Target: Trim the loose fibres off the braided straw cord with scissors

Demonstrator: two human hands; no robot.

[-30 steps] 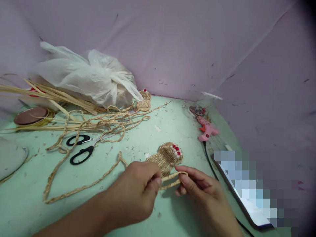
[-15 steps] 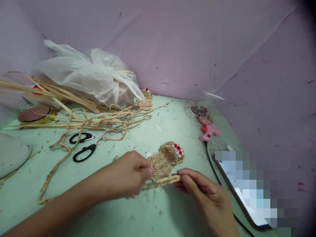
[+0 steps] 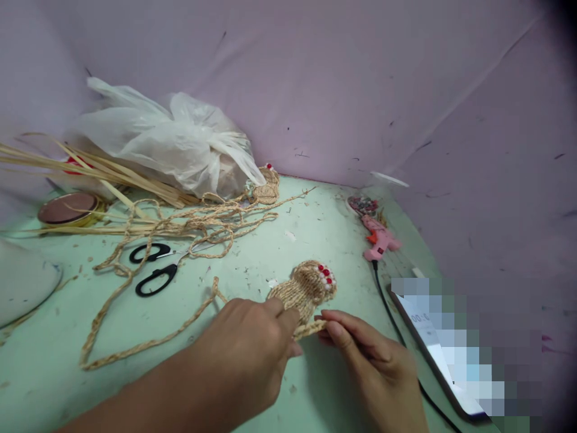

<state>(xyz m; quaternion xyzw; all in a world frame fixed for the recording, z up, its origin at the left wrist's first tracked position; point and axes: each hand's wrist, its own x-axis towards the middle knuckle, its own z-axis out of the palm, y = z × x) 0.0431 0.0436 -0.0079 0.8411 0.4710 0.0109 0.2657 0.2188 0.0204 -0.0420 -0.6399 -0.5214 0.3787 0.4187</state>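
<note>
A small woven straw piece (image 3: 306, 290) with red and white beads on its far end lies on the pale green table (image 3: 288, 391). A braided straw cord (image 3: 148, 343) runs from its near edge out to the left in a long loop. My left hand (image 3: 247, 352) is closed, pinching the cord right at the woven piece's near edge. My right hand (image 3: 369, 358) pinches the cord's short end between thumb and forefinger, just to the right.
Black scissors (image 3: 153, 270) lie left of centre among tangled braid (image 3: 193, 225). Straw strips (image 3: 90, 171) and a white plastic bag (image 3: 171, 144) sit at the back left. A pink glue gun (image 3: 378, 237) and a phone (image 3: 442, 355) lie on the right.
My left hand slid right along the cord, back up to the woven piece. The stretch of cord between my hands has shortened. My right hand barely moved.
</note>
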